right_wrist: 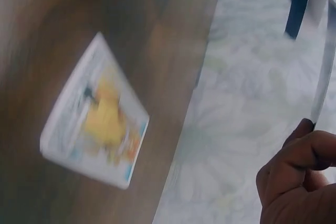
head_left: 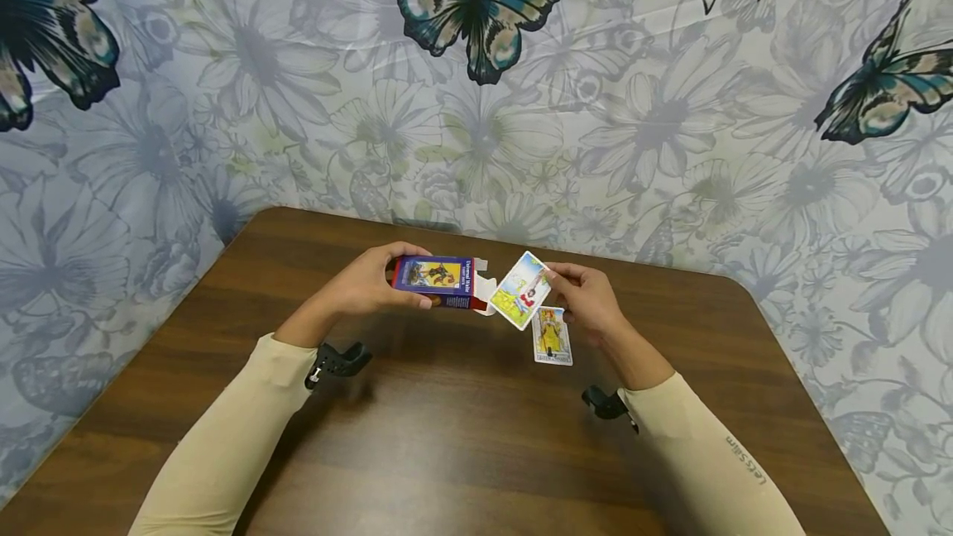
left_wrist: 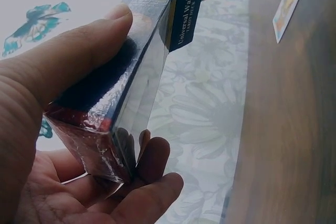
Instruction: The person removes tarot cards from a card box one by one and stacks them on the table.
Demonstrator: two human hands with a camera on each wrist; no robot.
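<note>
My left hand point(head_left: 368, 281) grips a blue and red tarot card box point(head_left: 435, 278) across its sides, holding it above the table. The box's open end faces right, with its white flaps point(head_left: 486, 288) spread out. In the left wrist view the thumb point(left_wrist: 100, 38) lies along one face of the box and the fingers curl beneath. My right hand point(head_left: 593, 302) pinches a picture card point(head_left: 519, 292) at its edge, just right of the open flaps. The held card appears edge-on in the right wrist view. A mostly yellow card point(head_left: 552, 337) lies face up below it.
The brown wooden table point(head_left: 447, 428) reaches back to a wall hanging point(head_left: 514, 147) printed with flowers and butterflies. Black wrist mounts point(head_left: 338, 361) sit on both forearms, over cream sleeves point(head_left: 231, 437).
</note>
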